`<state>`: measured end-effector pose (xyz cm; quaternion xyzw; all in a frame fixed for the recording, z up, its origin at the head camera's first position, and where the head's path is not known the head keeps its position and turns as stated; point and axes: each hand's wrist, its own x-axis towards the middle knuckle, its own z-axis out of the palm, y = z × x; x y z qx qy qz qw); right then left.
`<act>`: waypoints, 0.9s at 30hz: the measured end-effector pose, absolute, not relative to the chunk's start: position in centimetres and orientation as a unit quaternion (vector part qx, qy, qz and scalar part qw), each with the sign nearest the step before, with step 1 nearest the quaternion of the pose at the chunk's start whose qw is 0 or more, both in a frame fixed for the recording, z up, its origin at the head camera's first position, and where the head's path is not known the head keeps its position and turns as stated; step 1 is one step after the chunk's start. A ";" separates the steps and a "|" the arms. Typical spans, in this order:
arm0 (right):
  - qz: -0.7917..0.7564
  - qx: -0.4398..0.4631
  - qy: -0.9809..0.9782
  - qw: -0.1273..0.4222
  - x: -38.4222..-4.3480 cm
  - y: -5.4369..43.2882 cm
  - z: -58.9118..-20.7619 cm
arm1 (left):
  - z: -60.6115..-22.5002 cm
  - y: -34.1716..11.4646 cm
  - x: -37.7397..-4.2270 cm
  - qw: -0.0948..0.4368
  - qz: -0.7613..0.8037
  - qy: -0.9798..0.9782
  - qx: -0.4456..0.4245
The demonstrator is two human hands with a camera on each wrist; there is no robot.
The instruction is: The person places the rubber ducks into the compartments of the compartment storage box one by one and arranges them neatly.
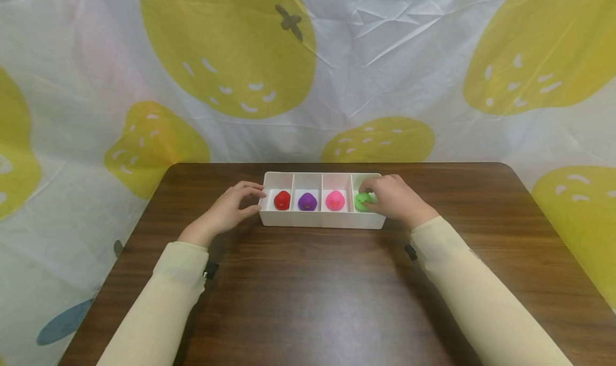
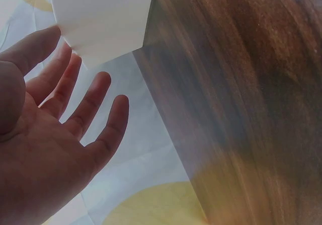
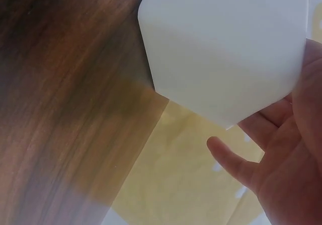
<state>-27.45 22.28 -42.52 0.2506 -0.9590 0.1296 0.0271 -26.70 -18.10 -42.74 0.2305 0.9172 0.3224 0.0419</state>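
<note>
A long white box (image 1: 293, 219) with compartments in a row stands near the back of the table. One small toy duck sits in each: a red duck (image 1: 282, 200), a purple duck (image 1: 307, 202), a pink duck (image 1: 335, 200) and a green duck (image 1: 362, 200) at the right end. My right hand (image 1: 397, 197) reaches over the right end wall, thumb and fingers pinching the green duck; in the right wrist view, the wall (image 3: 221, 49) hides the fingertips. At the other end, my left hand (image 1: 228, 208) has its fingers spread, with fingertips at the rim of the left end wall (image 2: 100, 23).
The brown wooden table (image 1: 308, 296) stretches out in front of the box and to both sides. Behind it hangs a pale cloth (image 1: 337, 88) printed with large yellow fruit. The table's back edge (image 1: 433, 164) lies just beyond the box.
</note>
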 end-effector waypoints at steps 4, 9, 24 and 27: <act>0.122 0.244 -0.962 0.017 -27.6 22.1 -42.4 | -42.6 -18.1 -26.7 0.045 0.325 0.916 0.230; 0.131 0.231 -0.964 0.005 -27.6 21.9 -42.3 | -42.6 -18.2 -26.7 0.045 0.324 0.917 0.230; 0.157 0.194 -0.965 0.083 -24.3 21.3 -42.2 | -42.4 -17.3 -27.0 0.055 0.296 0.925 0.232; 0.159 0.189 -0.964 0.100 -23.7 20.9 -42.1 | -42.3 -17.3 -26.9 0.046 0.282 0.931 0.227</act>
